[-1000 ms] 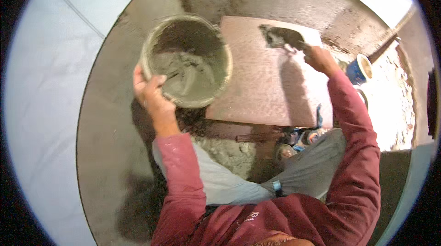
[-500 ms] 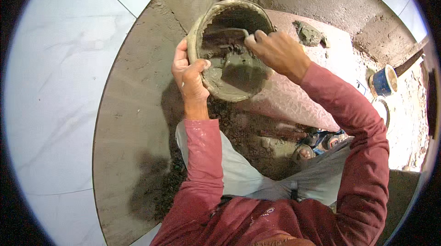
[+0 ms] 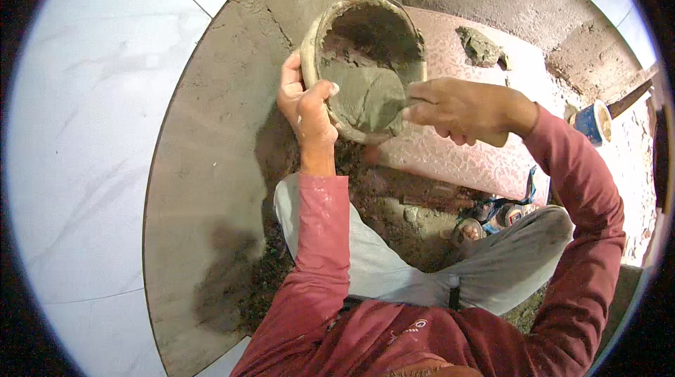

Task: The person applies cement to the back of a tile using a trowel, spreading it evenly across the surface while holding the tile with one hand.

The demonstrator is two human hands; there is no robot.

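My left hand grips the rim of a mortar-caked bucket, its thumb on the near left edge. The bucket is tilted, with wet grey mortar inside. My right hand is closed at the bucket's right side on what looks like a trowel, its handle mostly hidden by the fingers. The trowel blade appears to be inside the bucket, coated in mortar and hard to tell apart from it. Behind my right hand lies a pink patterned board with a lump of mortar near its far edge.
A blue-and-white tub stands at the right beside rubble. Small items with blue straps lie by my right knee. A curved mortar ledge runs on my left, bordered by white marbled tiles. Dark dirt lies under my legs.
My right hand has moved from over the board into the bucket, then lower toward its right side. The bucket shifted right and up in view, leaving the mortar lump on the board.
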